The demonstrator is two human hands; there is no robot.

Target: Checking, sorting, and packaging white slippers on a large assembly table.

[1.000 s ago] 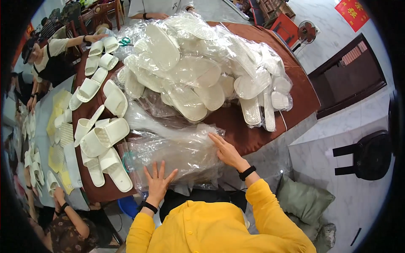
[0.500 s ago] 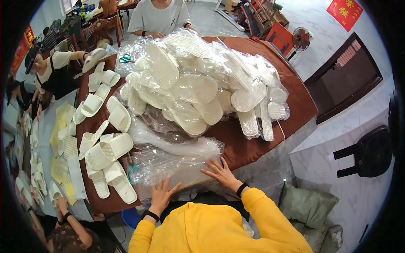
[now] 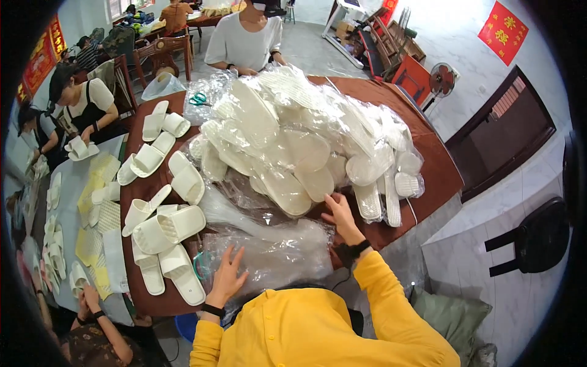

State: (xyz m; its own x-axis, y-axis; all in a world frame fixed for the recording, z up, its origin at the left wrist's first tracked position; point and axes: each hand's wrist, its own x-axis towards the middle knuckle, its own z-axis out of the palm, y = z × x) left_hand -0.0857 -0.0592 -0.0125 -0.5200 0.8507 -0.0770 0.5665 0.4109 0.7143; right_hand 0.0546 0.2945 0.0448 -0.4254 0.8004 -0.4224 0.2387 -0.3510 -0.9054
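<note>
Head view: brown table [image 3: 422, 153], slipper pile [image 3: 293, 140], probably workshop.

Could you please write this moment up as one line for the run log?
left hand: flat on clear plastic bags | right hand: reaching to bagged white slippers | loose slippers at left | brown table

A brown-covered worktop [image 3: 422, 159] carries a heap of bagged white slippers [image 3: 293, 140], loose slipper pairs [image 3: 165, 235], clear plastic bags [image 3: 269, 257] and green-handled scissors [image 3: 197, 98].
</note>
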